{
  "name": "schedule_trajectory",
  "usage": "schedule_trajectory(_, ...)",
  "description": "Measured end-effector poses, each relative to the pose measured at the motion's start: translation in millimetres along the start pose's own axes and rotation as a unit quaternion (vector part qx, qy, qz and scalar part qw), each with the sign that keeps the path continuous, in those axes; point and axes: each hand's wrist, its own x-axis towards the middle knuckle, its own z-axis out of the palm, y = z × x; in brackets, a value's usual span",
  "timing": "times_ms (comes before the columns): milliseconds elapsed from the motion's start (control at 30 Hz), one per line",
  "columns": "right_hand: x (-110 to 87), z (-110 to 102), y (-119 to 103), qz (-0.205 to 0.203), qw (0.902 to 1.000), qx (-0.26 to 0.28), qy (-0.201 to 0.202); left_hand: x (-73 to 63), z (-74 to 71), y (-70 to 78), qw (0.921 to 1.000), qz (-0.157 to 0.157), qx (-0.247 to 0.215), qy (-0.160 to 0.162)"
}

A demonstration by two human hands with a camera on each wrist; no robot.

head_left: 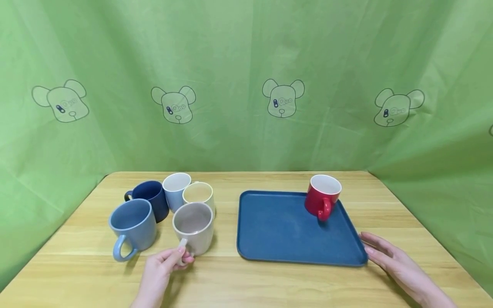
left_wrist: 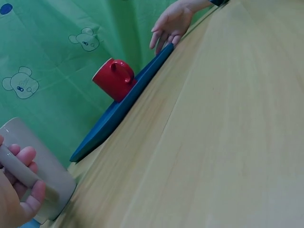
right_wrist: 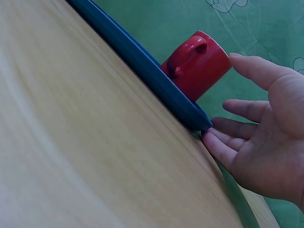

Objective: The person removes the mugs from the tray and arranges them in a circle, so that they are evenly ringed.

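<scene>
A light grey mug (head_left: 200, 235) stands upright at the front of the mug group, and my left hand (head_left: 163, 267) pinches its handle between thumb and fingers. In the left wrist view the grey mug (left_wrist: 45, 175) has its base right at the tabletop. My right hand (head_left: 396, 263) is at the near right corner of a blue rectangular tray (head_left: 285, 231), fingers extended. From the right wrist, the fingertips of the right hand (right_wrist: 256, 123) meet the tray's edge. On the tray's far right part sits a red mug (head_left: 319, 201) with a white inside, its handle facing the front.
Close around the grey mug stand a blue mug (head_left: 140, 231), a navy mug (head_left: 155, 203), a light blue mug (head_left: 175, 196) and a cream mug (head_left: 202, 194). A green curtain (head_left: 246, 128) hangs behind the wooden table (head_left: 269, 284) and along its sides.
</scene>
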Motion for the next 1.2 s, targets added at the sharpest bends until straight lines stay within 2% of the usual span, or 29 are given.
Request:
schedule_trajectory(133,-0.7,0,-1,-0.005,1.0,0.0,0.0,2.1,-0.5,2.5,0.9995,-0.011,0.026,0.012)
schedule_trajectory(233,-0.3,0,-2,-0.001,1.0,-0.001,0.0,3.1,-1.5,6.1,0.9968,-0.006,0.072,0.036)
schedule_trajectory(400,-0.5,0,-3,0.009,0.9999,-0.008,0.001,0.8,-2.3,14.6,0.9862,0.035,0.124,0.104)
schedule_trajectory(467,-1.1,0,-3,0.01,0.9999,-0.011,0.002,-0.8,-2.0,18.8,0.9833,0.057,0.126,0.118)
schedule_trajectory(533,-1.6,0,-2,0.009,0.9999,-0.013,0.002,-2.4,-1.7,23.7,0.9814,0.079,0.129,0.118)
schedule_trajectory(667,-2.2,1,-2,0.005,0.9999,-0.009,0.001,-4.8,1.1,35.4,0.9826,0.107,0.118,0.097)
schedule_trajectory(800,-3.1,1,-1,-0.004,1.0,-0.005,0.0,-6.3,12.9,47.9,0.9879,0.118,0.086,0.054)
schedule_trajectory(1000,-4.3,0,-1,-0.017,0.9998,0.002,-0.002,-7.0,48.5,60.3,0.9936,0.101,0.042,-0.028)
schedule_trajectory(1200,-4.4,1,-3,-0.01,0.9999,-0.001,0.003,-8.6,86.8,61.7,0.9892,0.096,0.017,-0.11)
